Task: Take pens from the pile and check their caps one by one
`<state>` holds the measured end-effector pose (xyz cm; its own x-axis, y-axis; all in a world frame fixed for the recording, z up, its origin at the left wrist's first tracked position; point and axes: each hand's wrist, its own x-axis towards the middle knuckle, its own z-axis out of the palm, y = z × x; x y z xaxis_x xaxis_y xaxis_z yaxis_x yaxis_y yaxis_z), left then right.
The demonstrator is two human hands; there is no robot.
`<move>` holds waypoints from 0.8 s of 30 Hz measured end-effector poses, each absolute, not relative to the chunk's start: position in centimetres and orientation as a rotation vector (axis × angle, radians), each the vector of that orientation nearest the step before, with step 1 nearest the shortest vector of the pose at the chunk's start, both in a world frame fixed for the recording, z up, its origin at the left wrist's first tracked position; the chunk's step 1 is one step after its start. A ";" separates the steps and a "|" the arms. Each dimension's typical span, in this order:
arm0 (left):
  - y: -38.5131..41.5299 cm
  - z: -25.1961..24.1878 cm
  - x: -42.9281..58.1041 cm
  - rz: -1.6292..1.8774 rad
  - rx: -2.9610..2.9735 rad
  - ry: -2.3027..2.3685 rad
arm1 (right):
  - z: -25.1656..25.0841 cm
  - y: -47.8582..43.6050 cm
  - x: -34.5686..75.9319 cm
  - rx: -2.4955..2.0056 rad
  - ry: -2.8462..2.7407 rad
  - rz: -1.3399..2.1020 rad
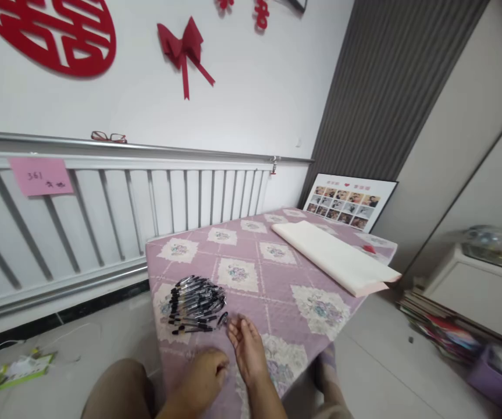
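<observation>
A heap of several black pens [193,304] lies on the pink patterned tablecloth [272,279] near the table's front left corner. My right hand [246,348] rests on the cloth just right of the heap, fingers stretched toward one loose pen [223,319] at the heap's edge. My left hand [205,372] sits lower on the cloth with its fingers curled under; I cannot make out anything in it. My knee [122,387] shows at the bottom left.
A folded cream cloth [335,258] lies across the table's far right. A photo collage board [349,202] leans at the back. A white radiator [102,215] lines the wall. Stacked books [434,326] and a cabinet [477,291] stand right; papers [15,369] lie on the floor.
</observation>
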<state>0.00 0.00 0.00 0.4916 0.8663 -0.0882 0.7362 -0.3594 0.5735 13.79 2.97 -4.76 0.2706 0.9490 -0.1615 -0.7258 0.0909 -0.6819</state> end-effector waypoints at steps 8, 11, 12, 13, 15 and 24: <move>-0.1 -2.8 0.0 0.676 2.027 1.410 | -4.5 2.8 13.9 -0.756 -0.365 1.318; 0.4 -3.3 0.3 0.747 1.946 1.468 | -4.3 2.2 14.0 -0.754 -0.365 1.326; 0.5 -3.6 0.3 0.778 1.924 1.480 | -4.3 2.0 14.0 -0.756 -0.363 1.330; 0.7 -4.0 0.4 0.814 1.903 1.485 | -4.2 1.8 14.1 -0.757 -0.360 1.335; 1.0 -4.9 0.4 0.877 1.865 1.475 | -4.1 1.5 14.2 -0.758 -0.358 1.348; 2.8 -6.6 0.9 1.024 1.751 1.440 | -3.8 1.3 14.3 -0.771 -0.382 1.375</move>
<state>0.91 2.81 -6.55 0.0953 0.9813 0.1675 0.4802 -0.1927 0.8557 14.26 1.31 -3.82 0.1866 0.9642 -0.1882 -0.7289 0.0074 -0.6846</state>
